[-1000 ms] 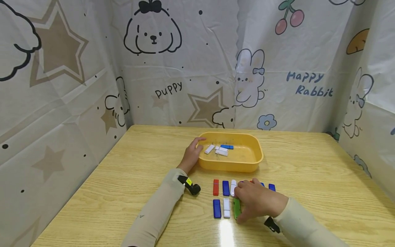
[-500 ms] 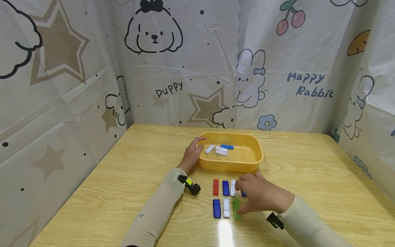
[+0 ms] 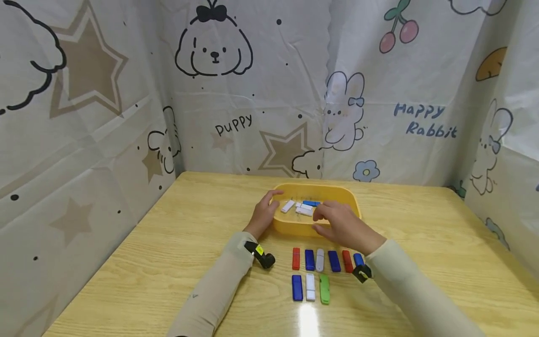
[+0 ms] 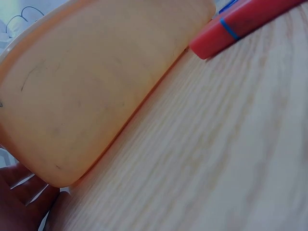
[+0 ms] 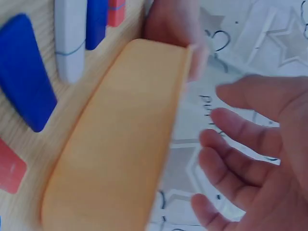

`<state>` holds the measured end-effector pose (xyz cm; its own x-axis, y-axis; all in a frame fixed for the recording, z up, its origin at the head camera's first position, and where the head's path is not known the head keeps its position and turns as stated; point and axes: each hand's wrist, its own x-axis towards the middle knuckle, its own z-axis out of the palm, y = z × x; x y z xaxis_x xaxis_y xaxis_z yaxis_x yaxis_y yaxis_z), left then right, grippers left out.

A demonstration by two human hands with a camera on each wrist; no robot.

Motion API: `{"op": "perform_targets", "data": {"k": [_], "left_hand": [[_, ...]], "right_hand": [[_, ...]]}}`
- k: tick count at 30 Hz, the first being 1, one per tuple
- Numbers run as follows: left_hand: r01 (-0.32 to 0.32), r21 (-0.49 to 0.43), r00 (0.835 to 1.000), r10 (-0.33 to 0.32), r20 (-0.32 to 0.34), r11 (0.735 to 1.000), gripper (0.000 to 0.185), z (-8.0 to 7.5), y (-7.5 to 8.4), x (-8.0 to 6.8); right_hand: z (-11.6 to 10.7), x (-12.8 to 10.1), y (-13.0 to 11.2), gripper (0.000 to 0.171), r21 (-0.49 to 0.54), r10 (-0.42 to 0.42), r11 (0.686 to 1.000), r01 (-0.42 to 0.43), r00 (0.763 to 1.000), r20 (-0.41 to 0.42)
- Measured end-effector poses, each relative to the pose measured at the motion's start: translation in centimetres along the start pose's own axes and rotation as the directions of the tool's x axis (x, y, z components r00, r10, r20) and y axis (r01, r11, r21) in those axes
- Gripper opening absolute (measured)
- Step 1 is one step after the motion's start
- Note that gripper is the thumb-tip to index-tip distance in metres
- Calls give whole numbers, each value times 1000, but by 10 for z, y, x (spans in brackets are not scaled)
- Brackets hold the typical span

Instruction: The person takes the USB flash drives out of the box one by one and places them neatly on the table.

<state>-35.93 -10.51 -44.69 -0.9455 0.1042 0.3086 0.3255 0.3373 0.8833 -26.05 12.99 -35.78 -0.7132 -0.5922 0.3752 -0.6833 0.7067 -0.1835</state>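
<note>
Right hand [image 3: 343, 224] is hovering over the near rim of the yellow plastic tray [image 3: 290, 227], fingers loosely spread, holding nothing. Left hand [image 3: 263, 215] is gripping the tray's left rim, thumb hooked over. Smooth, rounded tray is sitting mid-table, holding white and blue USB sticks [image 3: 301, 207]. Capped sticks [image 3: 320, 260] are lying in rows on the wood-grain table [image 3: 126, 271].
</note>
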Motion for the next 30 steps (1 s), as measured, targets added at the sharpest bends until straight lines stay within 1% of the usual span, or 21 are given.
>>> {"op": "perform_targets", "data": {"k": [2,5,8,11,15,19,24,26,30], "left_hand": [[-11,4,1000,11,-9,1000,35,-1,2,1],[-8,3,1000,8,-14,1000,35,-2,4,2],[2,5,1000,-2,-11,1000,35,-2,3,2],[8,4,1000,-8,-7,1000,35,-1,0,2],[10,2,1000,-10,0,1000,35,0,0,1],[5,-2,1000,-5,0,1000,35,1,0,1],[10,-1,1000,-10,4,1000,36,2,0,0],[11,2,1000,-11,-1,1000,36,2,0,0],[-1,19,1000,2,-13,1000,35,2,2,0]], "right_hand": [[3,9,5,15,15,18,1000,-18,1000,-11],[10,21,13,15,21,48,999,-48,999,-9],[20,30,22,14,22,66,998,-66,998,-6],[29,38,30,15,40,101,994,-101,995,5],[36,48,36,18,80,165,982,-169,985,55],[42,55,42,18,111,205,970,-215,975,89],[47,58,47,20,195,268,935,-298,949,166],[48,58,49,21,220,269,925,-309,944,192],[49,57,51,23,237,245,925,-295,944,219]]}}
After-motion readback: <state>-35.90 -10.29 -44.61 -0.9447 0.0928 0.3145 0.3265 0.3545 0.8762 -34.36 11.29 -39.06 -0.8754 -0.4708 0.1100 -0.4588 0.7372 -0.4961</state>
